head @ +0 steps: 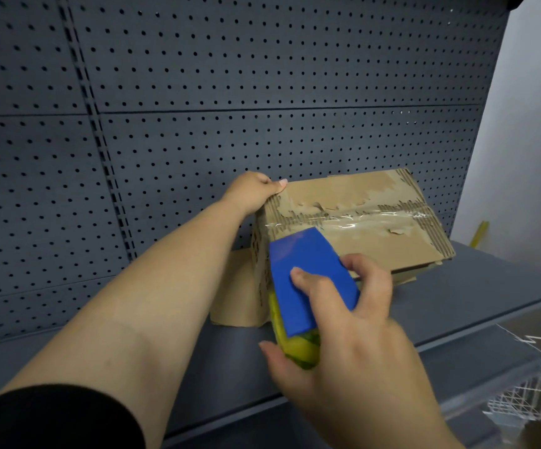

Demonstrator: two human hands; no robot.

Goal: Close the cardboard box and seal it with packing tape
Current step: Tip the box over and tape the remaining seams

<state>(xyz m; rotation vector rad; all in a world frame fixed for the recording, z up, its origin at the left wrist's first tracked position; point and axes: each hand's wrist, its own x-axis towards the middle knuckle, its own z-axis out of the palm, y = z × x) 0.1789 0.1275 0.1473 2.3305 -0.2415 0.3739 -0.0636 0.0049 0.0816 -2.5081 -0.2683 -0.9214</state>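
A worn cardboard box [372,234] lies on a grey shelf with its top flaps down. A strip of clear tape [359,222] runs along the top seam and over the box's near left edge. My left hand [253,192] grips the far left corner of the box. My right hand [343,328] holds a blue tape dispenser [308,280] with a yellow-green tape roll [295,345] in it. The dispenser's blue front rests against the box's near left corner, at the end of the tape strip.
A dark grey pegboard wall [230,92] rises right behind the box. The grey shelf [476,303] runs on to the right. A white wire basket [528,396] sits below at the lower right. A yellow object [479,234] leans by the white wall.
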